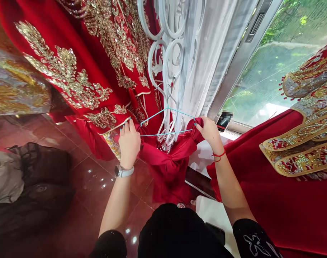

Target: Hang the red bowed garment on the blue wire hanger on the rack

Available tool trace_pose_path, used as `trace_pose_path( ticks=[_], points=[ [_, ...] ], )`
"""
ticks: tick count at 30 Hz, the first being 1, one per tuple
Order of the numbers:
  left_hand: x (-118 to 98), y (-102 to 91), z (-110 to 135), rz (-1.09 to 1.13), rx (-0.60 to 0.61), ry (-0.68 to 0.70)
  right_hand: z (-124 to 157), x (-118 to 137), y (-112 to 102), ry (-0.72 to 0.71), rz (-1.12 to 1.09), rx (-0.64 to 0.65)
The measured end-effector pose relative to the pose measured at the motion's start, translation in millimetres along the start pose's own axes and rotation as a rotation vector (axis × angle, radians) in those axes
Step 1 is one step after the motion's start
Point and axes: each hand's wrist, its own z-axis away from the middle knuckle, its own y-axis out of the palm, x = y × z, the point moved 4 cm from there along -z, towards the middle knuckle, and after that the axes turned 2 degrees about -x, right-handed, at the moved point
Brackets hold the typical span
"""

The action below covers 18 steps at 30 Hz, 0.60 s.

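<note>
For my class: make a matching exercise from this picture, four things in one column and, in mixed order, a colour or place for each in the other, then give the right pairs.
Things
1. hanger
2. watch
3. cord bracelet
4. curtain

Colour or place
A. red, on the wrist of the right hand
B. white, beside the window frame
C. light blue wire, between the two hands
D. pale strap, on the wrist of the left hand

Pairs: 1-C, 2-D, 3-A, 4-B

Both hands grip the red garment at the ends of the hanger.
</note>
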Motion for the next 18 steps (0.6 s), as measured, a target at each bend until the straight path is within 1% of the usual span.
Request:
trace_pose_path(
  ticks=[4, 7, 9, 10, 12, 15, 17, 18],
  points=[
    [3, -6.3, -3, -0.029, 0.044, 0.021, 1, 2, 7, 0.065, 0.012, -0.06],
    [3, -9.9, -4, -0.075, 0.109, 0.001, 1, 10, 13, 0.16, 0.038, -0.159],
    [3, -11.5, -5, -0.112, 0.129, -0.01, -2, 16, 15, 0.207, 0.063, -0.204],
    [3, -12.2, -6, -0.124, 0.126, -0.01, -6, 17, 16, 0.219, 0.073, -0.203],
    [7, -13.0, -9, -0.117, 0.111, -0.007, -17, 16, 16, 0.219, 0.086, -0.16],
    [25, -11.5, -17, 0.017, 0.081, -0.041, -41, -3, 11, 0.16, 0.05, -0.097],
    [43, -8.0, -22, 0.202, 0.021, -0.097, -57, -26, 6, 0.128, -0.093, -0.101],
    [51, -5.2, -23, 0.317, -0.03, -0.132, -62, -40, 4, 0.129, -0.193, -0.11]
  ],
)
